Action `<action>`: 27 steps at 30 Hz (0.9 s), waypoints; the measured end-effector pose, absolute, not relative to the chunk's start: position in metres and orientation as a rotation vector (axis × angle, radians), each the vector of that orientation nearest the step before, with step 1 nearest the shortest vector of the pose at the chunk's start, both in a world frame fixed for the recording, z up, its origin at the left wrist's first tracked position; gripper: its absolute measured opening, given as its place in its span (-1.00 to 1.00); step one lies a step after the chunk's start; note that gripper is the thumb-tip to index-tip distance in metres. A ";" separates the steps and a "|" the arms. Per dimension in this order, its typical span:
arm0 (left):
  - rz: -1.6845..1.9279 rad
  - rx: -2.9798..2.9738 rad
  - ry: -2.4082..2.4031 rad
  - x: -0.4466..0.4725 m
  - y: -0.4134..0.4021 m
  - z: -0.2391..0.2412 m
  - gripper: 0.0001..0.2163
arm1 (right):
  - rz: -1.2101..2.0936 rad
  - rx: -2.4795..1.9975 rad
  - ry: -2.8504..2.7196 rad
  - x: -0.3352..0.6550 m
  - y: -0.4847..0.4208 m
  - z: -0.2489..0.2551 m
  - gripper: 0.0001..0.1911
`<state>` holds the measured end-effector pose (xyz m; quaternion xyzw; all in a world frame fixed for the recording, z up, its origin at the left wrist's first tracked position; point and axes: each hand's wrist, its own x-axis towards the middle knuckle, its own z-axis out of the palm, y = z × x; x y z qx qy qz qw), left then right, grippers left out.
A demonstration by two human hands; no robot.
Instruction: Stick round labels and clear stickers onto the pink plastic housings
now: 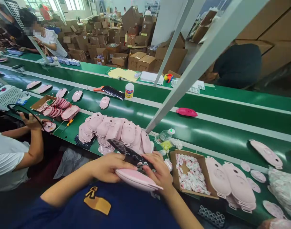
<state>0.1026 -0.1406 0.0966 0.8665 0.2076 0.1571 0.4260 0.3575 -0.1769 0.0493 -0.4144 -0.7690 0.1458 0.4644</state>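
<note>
Bright overall, blown out to white at the windows point(74, 4). Glaring in pale streaks along the belt point(136, 111); dark beneath the bench point(70, 136). Stretched toward the edges, pixelated in patches at left, soft among the far boxes point(97, 41).

Runs green and glossy across the view as a long conveyor bench point(226, 140), divided lengthwise by pale rails point(243, 126). Carries, along its near side, a heap of pale pink shells point(128, 132), a clear bottle point(163, 136), an open carton point(209, 175), a stack of similar shells point(241, 184) and a clear plastic bag point(282, 186). Bears single shells point(104, 102) spaced along the belt. Holds, by the middle rail, a white labelled bottle point(129, 91), a shiny black pack point(112, 91) and a hot-pink piece point(187, 112).
</note>
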 end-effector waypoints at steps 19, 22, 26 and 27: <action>0.484 2.646 0.242 0.005 -0.013 0.106 -0.57 | 0.320 -1.375 -1.589 0.251 -0.124 0.082 -0.75; 0.557 2.672 0.235 0.014 -0.011 0.103 -0.66 | 0.315 -1.311 -1.648 0.265 -0.125 0.086 -0.82; 0.518 2.686 0.202 0.025 -0.011 0.106 -0.71 | 0.387 -1.377 -1.655 0.285 -0.130 0.084 -0.91; 0.485 2.668 0.194 0.028 -0.011 0.107 -0.71 | 0.510 -1.406 -1.618 0.291 -0.130 0.082 -0.91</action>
